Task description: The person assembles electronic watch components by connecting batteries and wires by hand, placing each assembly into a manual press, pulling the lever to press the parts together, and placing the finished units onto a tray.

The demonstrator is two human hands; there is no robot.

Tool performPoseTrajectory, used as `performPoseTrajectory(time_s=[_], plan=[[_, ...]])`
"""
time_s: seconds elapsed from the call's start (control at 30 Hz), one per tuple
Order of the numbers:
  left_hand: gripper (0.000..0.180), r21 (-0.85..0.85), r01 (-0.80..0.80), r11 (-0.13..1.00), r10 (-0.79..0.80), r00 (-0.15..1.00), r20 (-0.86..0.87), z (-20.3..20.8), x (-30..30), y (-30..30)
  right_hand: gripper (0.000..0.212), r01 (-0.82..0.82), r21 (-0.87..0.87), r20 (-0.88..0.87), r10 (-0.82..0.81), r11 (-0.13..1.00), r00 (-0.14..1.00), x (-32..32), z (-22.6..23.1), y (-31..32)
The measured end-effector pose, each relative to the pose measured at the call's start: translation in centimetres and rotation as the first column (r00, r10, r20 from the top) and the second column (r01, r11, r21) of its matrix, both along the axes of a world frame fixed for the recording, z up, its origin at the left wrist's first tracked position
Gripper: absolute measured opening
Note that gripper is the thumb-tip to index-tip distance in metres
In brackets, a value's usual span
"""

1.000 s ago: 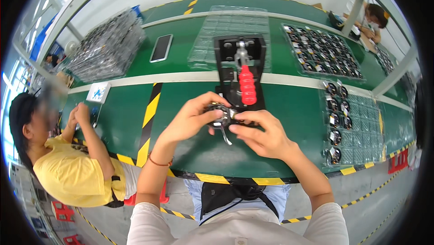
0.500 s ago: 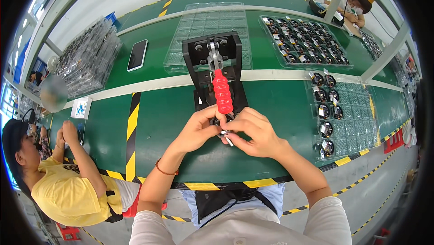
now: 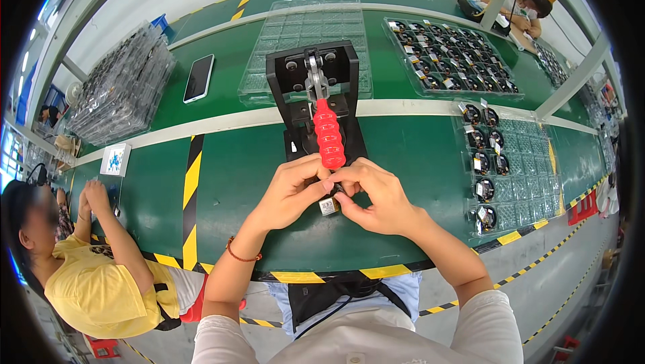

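Note:
My left hand [image 3: 293, 193] and my right hand [image 3: 376, 199] meet just in front of a black toggle-clamp fixture [image 3: 279, 88]. Fingers and thumbs of both are closed around a small black part, mostly hidden, from which a white labelled tag [image 3: 328, 205] hangs toward me. The clamp's red ribbed handle [image 3: 328, 137] slopes down toward me, its lower end right above my fingertips. Similar round black parts with white tags [image 3: 485, 191] sit in a clear compartment tray [image 3: 527, 183] to the right.
A full tray of black parts [image 3: 447, 58] lies beyond the rail. Behind the fixture is a clear tray [image 3: 269, 48]. Stacked trays [image 3: 121, 85], a phone [image 3: 199, 78] and a white box [image 3: 115, 160] are left. A co-worker in yellow [image 3: 101, 283] sits left; another person [image 3: 527, 11] sits far right.
The white tag has turned and now faces up with its label showing below my fingertips. Both hands have shifted only slightly. The view has moved a little.

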State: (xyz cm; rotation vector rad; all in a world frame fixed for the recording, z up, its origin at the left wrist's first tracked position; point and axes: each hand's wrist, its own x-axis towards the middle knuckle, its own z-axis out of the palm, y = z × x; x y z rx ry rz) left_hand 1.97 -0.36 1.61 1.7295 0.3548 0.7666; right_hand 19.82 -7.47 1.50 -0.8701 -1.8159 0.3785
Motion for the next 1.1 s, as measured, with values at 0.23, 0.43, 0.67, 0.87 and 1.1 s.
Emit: performPoseTrajectory(time_s=[0.23,0.43,0.67,0.87,1.1], plan=[[0.004,-0.312,0.064,0.948,-0.067,0.998,0.0,-0.2,-0.4,0.2,0.025,-0.096,-0.172,-0.097,0.08,0.98,0.992,0.6,0.6,0.0],[0.006,-0.441,0.092,0.893,-0.082,0.996,0.043,-0.3,-0.3,0.4,0.027,-0.074,-0.206,-0.109,0.053,0.976,0.993,0.8,0.4,0.1],[0.01,-0.479,0.064,0.876,-0.044,0.998,0.054,-0.6,-0.2,0.3,0.024,-0.054,-0.2,-0.086,0.037,0.978,0.996,1.0,0.5,0.2],[0.022,-0.366,-0.14,0.92,0.202,0.97,0.137,0.2,0.8,-0.7,0.026,0.109,-0.138,-0.227,-0.139,0.984,0.964,-0.5,0.1,-0.1],[0.025,-0.088,-0.254,0.963,0.262,0.961,0.094,-0.1,0.0,-0.8,0.02,0.046,0.085,-0.177,-0.03,0.995,0.984,-0.2,-0.8,0.2]])
